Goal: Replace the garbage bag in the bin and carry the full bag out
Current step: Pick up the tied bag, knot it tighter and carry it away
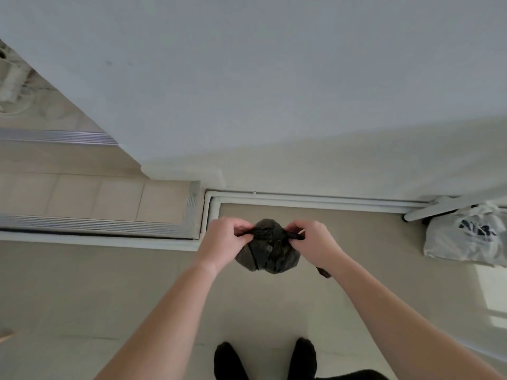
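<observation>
A small, full black garbage bag hangs above the pale floor in front of me, its top gathered into a knot. My left hand pinches one end of the bag's top on the left. My right hand pinches the other end on the right. The two ends are pulled apart sideways over the bag's bulging body. No bin is in view.
A white wall stands straight ahead, with a white skirting pipe along its foot. A metal door threshold and tiled step lie to the left. A white plastic bag sits on the floor at right. My feet in black socks show below.
</observation>
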Motion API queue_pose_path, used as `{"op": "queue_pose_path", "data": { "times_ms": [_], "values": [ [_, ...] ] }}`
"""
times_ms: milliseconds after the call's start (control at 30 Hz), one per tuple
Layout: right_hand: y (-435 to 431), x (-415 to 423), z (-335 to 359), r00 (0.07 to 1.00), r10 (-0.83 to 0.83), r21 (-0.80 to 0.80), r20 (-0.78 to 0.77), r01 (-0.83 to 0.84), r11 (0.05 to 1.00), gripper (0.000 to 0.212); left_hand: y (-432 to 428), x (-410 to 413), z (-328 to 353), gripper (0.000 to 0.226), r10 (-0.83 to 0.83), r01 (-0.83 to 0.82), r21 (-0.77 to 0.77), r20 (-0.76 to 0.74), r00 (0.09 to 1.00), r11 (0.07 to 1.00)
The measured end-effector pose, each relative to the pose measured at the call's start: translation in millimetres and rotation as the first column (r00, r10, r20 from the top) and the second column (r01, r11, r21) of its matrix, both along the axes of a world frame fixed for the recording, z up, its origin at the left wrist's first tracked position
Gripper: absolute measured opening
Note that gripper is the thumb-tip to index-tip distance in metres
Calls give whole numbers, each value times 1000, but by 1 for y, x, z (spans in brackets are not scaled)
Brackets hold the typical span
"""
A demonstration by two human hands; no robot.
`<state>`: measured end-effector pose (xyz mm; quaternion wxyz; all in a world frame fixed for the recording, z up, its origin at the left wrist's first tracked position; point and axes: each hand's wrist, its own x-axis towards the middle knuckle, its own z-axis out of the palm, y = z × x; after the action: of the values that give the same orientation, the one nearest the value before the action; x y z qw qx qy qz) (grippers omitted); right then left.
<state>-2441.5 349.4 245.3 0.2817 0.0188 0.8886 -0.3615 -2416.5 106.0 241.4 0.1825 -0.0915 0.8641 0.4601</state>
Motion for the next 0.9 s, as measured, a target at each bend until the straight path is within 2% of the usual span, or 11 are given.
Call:
{"op": "queue_pose_path", "data": {
  "times_ms": [233,400,600,900],
  "values": [
    [-18,-27,-130,1000,-7,8,-4,7,1000,32,-17,-28,-138,21,-40,41,-26,25,999,999],
    [-20,-47,-203,1000,-7,22,-26,8,1000,31,-21,-48,-211,22,-31,31,-4,9,999,1000],
    [-21,-67,-259,993,-3,70,-117,12,997,29,-17,-69,-267,21,-1,1,9,-53,999,1000],
    [-14,-80,-307,978,-15,47,-208,26,999,31,-13,-82,-320,21,21,-16,36,-157,987,999]
  ]
}}
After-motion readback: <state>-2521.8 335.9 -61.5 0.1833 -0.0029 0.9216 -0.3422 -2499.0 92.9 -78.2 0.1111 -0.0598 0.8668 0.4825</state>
